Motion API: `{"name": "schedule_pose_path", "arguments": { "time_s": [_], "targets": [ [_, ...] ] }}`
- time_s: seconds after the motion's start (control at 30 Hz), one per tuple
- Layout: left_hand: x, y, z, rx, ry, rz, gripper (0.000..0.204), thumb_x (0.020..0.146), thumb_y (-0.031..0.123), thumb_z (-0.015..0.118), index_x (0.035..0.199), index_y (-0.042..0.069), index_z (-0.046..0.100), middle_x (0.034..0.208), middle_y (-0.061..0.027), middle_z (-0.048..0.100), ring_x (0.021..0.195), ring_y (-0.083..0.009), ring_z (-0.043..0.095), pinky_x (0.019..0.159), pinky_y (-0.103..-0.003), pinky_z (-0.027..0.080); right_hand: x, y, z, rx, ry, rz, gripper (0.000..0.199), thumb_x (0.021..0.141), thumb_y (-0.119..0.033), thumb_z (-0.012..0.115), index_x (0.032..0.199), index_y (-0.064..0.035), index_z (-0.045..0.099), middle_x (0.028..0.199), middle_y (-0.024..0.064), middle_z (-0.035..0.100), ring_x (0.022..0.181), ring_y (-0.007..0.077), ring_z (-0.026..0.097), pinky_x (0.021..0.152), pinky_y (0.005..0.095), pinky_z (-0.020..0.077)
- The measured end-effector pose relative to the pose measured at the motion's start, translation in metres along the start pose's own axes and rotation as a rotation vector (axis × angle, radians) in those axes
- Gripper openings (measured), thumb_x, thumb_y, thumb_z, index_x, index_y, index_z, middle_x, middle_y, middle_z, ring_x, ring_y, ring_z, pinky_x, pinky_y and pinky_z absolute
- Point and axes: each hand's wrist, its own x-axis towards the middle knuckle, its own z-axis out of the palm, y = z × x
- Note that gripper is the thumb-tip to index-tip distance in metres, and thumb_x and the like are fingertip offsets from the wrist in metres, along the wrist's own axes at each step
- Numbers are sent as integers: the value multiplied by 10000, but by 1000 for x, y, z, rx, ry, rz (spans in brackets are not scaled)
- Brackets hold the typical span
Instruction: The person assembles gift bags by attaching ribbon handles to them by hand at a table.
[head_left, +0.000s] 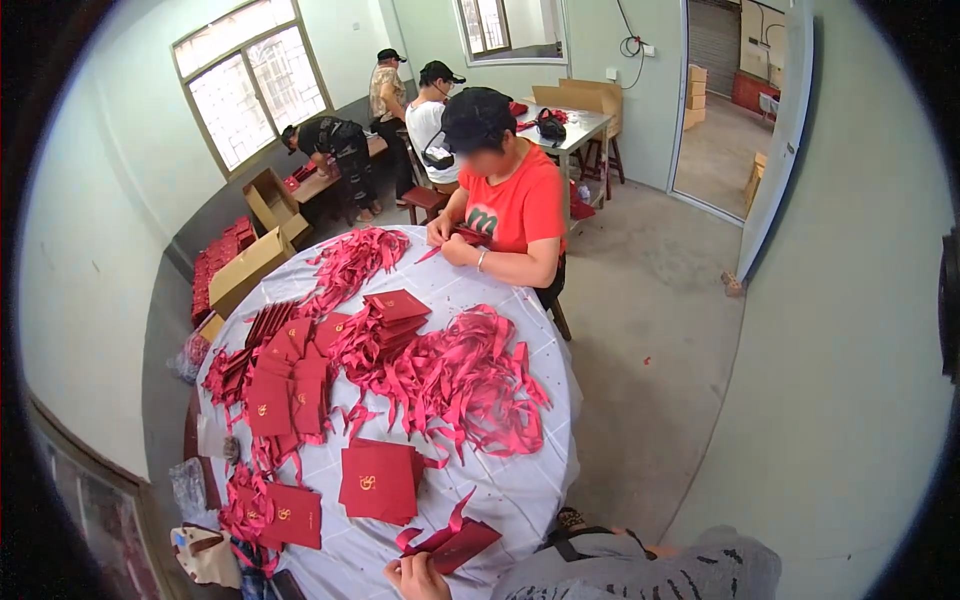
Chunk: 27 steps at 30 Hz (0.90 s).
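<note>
Head view: 1 hand of the wearer (415, 576) is seen at the lower edge, taken to be the left hand, with fingers curled shut around the lower end of a red folded card with ribbon (455, 541), which is held tilted just above the hand, over the near rim of the round table with white cloth (520, 495). The right hand is not seen; a grey patterned sleeve (650, 570) is shown to the right of the hand. Just beyond the hand and slightly left, a stack of red cards with gold emblem (378, 482) is laid flat; further left, another red card (292, 514) is laid among ribbon ends. Well beyond the hand, a loose heap of red ribbons (465, 380) is spread across the table's middle, with fanned rows of red cards (285, 375) to its left. At the far side, a seated person in a red shirt (515, 205) is shown with both hands on a red piece. Cardboard boxes (250, 265) are set on the floor beyond the table's left.
</note>
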Motion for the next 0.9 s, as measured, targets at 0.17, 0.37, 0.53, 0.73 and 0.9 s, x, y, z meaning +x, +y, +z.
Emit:
{"name": "schedule_pose_path", "arguments": {
  "time_s": [0.17, 0.37, 0.53, 0.73, 0.9],
  "targets": [
    [3, 2, 4, 4, -7, -13, 135, 786, 61, 577, 918, 74, 601, 882, -126, 575, 889, -357, 482, 806, -422, 406, 15, -26, -3, -10, -48, -26, 332, 813, -416, 571, 831, -86, 598, 746, 74, 539, 689, 174, 514, 594, 334, 406],
    [8, 9, 6, 9, -43, -59, 133, 781, 42, 571, 907, 70, 603, 892, -129, 574, 911, -362, 478, 815, -428, 401, 18, -29, -3, -7, -117, -9, 337, 808, -423, 580, 834, -87, 598, 736, 64, 533, 677, 165, 510, 582, 324, 403],
    [5, 17, 8, 36, -4, -73, 152, 776, 24, 556, 916, 60, 603, 887, -136, 576, 929, -362, 464, 849, -428, 378, 17, -23, -17, 11, -166, 11, 342, 804, -428, 587, 836, -88, 599, 727, 55, 528, 667, 157, 506, 573, 315, 401],
    [4, 28, 9, 68, 3, -108, 180, 753, -9, 540, 913, 40, 606, 883, -140, 584, 913, -358, 466, 859, -425, 368, 8, -22, -36, 21, -226, 42, 348, 800, -434, 596, 839, -88, 599, 717, 44, 522, 654, 148, 501, 562, 305, 398],
    [8, 36, 11, 123, 11, -107, 169, 784, 9, 538, 943, 34, 589, 876, -158, 591, 879, -357, 498, 832, -423, 385, 4, -32, -59, 4, -272, 57, 353, 796, -439, 604, 841, -89, 599, 709, 35, 517, 644, 140, 497, 552, 296, 396]
  ]
}}
